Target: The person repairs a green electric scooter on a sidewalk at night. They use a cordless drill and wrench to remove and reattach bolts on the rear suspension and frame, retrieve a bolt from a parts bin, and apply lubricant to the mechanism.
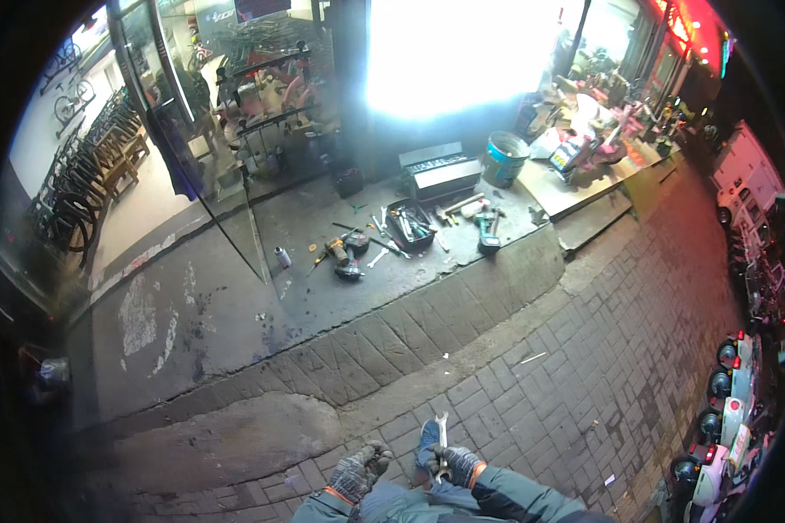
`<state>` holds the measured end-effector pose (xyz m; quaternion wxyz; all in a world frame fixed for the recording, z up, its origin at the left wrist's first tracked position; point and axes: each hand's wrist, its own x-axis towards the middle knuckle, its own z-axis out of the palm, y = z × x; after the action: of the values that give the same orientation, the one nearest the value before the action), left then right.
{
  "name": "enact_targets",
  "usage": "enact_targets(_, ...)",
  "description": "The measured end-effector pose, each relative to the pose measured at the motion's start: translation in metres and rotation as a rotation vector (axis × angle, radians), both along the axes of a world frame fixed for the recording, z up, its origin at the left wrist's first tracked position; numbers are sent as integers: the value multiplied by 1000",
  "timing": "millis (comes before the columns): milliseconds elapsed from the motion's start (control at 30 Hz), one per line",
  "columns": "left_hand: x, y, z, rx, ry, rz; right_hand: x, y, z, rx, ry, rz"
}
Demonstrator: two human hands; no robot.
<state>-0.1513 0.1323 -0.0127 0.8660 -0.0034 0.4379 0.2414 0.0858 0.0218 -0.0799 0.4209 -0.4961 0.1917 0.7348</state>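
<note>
From my remote feed, I see the wrench (442, 429) in the right hand (459, 465), fingers wrapped around its shaft — picked up, but not visibly working on anything. The left hand (360, 472) is curled nearby; I can't tell whether its fingers pinch something — the drill (337, 253) and toolbox (443, 179) sit well apart on the concrete (227, 305).

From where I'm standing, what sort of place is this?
Likely outside a bicycle or scooter repair shop: a toolbox and green power drill sit out front, bicycles line up indoors, and scooters stand parked at right.
</note>
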Motion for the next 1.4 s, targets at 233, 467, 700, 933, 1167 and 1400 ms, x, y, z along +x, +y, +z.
enact_targets(233,76,118,2,101,1,163,111,214,50,87,-142,278)
enact_targets(467,142,277,-30,-18,-96,229,181,408,55,252,-163,223)
enact_targets(700,190,399,-26,130,188,245,254,605,19,406,-304,261)
enact_targets(933,193,500,-133,78,384,358,367,768,-318,180,-1091,1099)
enact_targets(1167,238,617,-289,-27,404,491,420,883,-429,-272,-1554,1027)
enact_targets(1400,328,782,-403,1052,1078,151,322,980,-395,652,-499,778)
